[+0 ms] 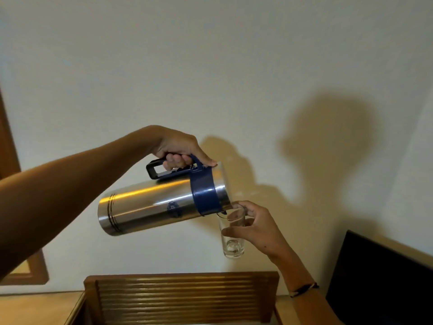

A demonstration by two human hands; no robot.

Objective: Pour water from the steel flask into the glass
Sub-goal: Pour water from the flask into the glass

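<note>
A steel flask [150,207] with a dark blue band and handle hangs in the air in front of the wall, tilted almost level with its mouth to the right. My left hand [180,148] grips its blue handle from above. The flask's spout sits at the rim of a clear, tall glass [232,238], which is held upright in the air. My right hand [255,228] wraps the glass from the right side. The glass looks nearly empty; I cannot make out a stream of water.
A slatted wooden chair back [182,296] stands below the hands. A dark screen [379,282] fills the lower right. A wooden frame [30,273] runs along the left edge, against a pale wall. A light tabletop [35,308] lies at the lower left.
</note>
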